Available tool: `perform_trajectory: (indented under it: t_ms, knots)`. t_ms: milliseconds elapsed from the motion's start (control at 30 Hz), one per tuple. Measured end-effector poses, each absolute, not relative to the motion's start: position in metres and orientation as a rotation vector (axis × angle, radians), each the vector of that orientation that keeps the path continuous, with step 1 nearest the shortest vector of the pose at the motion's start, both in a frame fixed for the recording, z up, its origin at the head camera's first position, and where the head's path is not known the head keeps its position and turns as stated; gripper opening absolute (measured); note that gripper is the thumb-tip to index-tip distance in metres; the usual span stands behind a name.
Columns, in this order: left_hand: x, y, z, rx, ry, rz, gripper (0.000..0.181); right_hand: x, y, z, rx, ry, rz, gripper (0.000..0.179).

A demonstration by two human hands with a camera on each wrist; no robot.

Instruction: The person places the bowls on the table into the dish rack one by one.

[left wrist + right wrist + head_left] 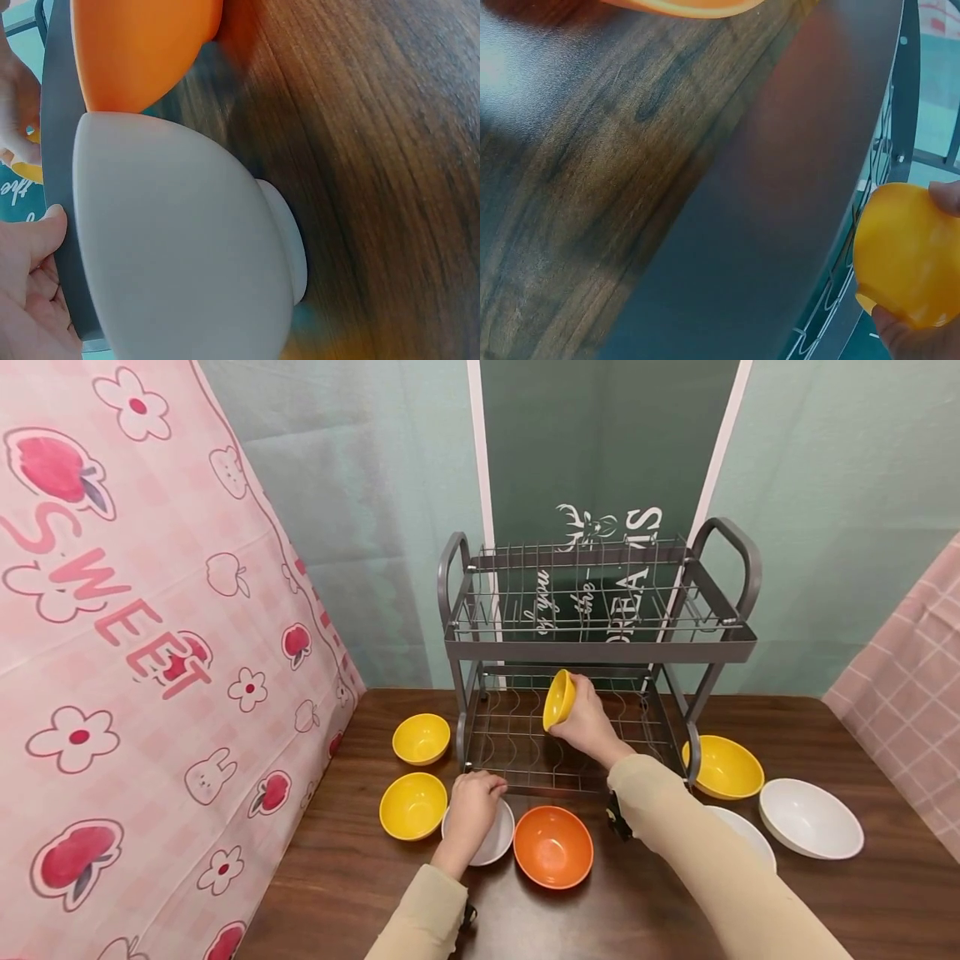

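My right hand (588, 722) grips a small yellow bowl (558, 700), tilted on its side above the lower tier of a dark grey two-tier dish rack (600, 652). In the right wrist view, thumb and fingers hold the yellow bowl (907, 255) at its edge. My left hand (474, 810) lies at the rack's lower front rim, over a white bowl (497, 839) that it partly hides. In the left wrist view, its loosely bent fingers (45, 289) are beside the grey rim (64, 165). An orange bowl (553, 847) stands right of that white bowl.
Two yellow bowls (422, 740) (413, 807) stand left of the rack. To its right are another yellow bowl (723, 768), a partly covered white bowl (742, 835) and a larger white bowl (810, 818). Patterned cloths (150, 652) hang around the brown wooden table (330, 877).
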State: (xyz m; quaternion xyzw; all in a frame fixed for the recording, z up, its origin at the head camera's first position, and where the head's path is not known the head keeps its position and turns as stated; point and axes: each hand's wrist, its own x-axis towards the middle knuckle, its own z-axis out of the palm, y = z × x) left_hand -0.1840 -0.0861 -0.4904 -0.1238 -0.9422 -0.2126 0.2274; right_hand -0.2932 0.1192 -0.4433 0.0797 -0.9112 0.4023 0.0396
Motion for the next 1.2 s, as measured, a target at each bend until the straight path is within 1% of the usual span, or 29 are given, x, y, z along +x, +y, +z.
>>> perform_trajectory:
  t_ms: [633,1200]
  knots:
    - [-0.184,-0.088,-0.493,-0.336,-2.593,-0.575,0.006,-0.314,0.11,-0.443,0.287,-2.851,1.074,0.098]
    - [-0.187,-0.086,-0.495,-0.341,-2.594,-0.58,0.006,-0.327,0.097,-0.438,0.25,-2.88,0.991,0.093]
